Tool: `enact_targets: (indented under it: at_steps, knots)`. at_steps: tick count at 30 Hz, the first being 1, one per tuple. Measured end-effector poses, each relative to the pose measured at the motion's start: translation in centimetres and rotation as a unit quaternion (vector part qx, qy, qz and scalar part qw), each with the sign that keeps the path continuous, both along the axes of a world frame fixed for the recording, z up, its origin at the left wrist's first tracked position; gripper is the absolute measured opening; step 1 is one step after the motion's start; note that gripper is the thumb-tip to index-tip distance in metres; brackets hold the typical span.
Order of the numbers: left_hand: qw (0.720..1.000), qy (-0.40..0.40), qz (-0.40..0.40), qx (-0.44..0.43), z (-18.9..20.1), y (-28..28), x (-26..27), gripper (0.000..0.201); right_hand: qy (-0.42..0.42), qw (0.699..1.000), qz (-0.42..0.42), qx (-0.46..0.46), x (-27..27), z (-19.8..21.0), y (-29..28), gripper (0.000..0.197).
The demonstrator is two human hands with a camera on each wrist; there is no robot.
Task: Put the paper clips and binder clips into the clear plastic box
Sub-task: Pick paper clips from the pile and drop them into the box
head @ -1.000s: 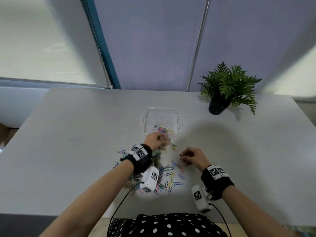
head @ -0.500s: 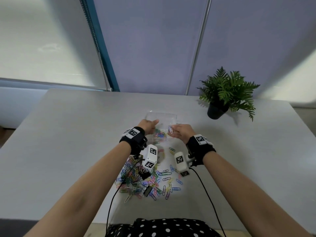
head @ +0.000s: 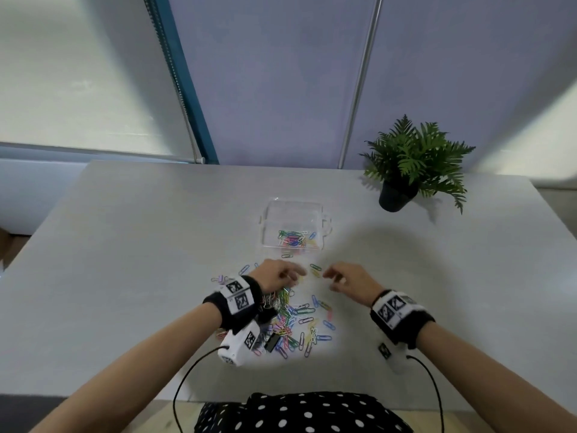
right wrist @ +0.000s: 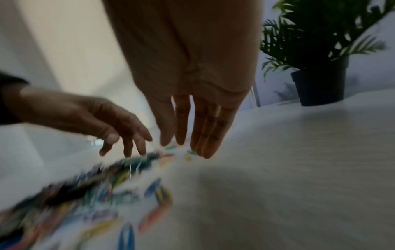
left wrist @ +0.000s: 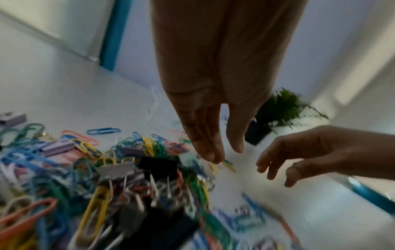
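Observation:
The clear plastic box (head: 324,220) stands open mid-table with several coloured paper clips (head: 293,239) inside. A heap of paper clips (head: 293,320) and binder clips (left wrist: 158,166) lies on the table in front of it. My left hand (head: 278,275) hovers over the heap's far edge, fingers straight and pointing down, holding nothing (left wrist: 215,152). My right hand (head: 346,279) hangs just to its right with relaxed, spread fingers (right wrist: 188,135), also empty. A green clip (head: 315,267) and a yellow clip lie between the two hands.
A potted fern (head: 415,164) in a black pot stands at the back right of the grey table (head: 125,276). A blind cord and blue window frame rise behind the table. Cables run from both wrist cameras toward my body.
Both hands were at the box half a second ago and have drawn back toward me, down over the heap. More clips lie in the box than a second ago.

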State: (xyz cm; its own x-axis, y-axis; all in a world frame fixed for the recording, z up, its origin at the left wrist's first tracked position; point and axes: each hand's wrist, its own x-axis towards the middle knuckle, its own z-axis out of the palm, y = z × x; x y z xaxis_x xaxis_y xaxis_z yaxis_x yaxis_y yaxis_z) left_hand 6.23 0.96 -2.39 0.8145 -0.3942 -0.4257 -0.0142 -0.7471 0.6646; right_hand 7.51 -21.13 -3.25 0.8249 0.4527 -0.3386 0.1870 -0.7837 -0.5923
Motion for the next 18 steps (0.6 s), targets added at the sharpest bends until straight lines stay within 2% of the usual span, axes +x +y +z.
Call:
enact_targets:
  at_steps: [2, 5, 8, 11, 15, 18]
  knots:
    - [0.997, -0.025, -0.057, 0.049, -0.9, -1.1, -1.2, 0.036, 0.025, 0.995, 0.043, -0.082, -2.0, -0.9, -0.8, 0.050]
    - [0.986, -0.052, -0.106, 0.117, -2.7, -3.0, -2.7, 0.052, -0.010, 0.984, 0.089, -0.155, -4.4, -1.7, -0.5, 0.073]
    - [0.972, -0.096, -0.108, 0.184, -3.7, -4.7, -3.7, 0.055, -0.041, 0.978, 0.102, -0.175, -5.9, -2.4, 0.7, 0.078]
    - [0.970, -0.120, -0.092, 0.190, -4.3, -5.2, -3.9, 0.046, -0.044, 0.983, 0.072, -0.161, -6.4, -3.1, 1.6, 0.064]
    - [0.971, -0.140, -0.098, 0.167, -4.2, -4.5, -3.7, 0.014, -0.041, 0.991, 0.037, -0.120, -5.5, -3.8, 1.3, 0.027]
    - [0.976, -0.129, -0.105, 0.144, -3.8, -4.2, -3.3, 0.008, -0.048, 0.993, 0.027, -0.104, -5.1, -3.9, 1.1, 0.014]
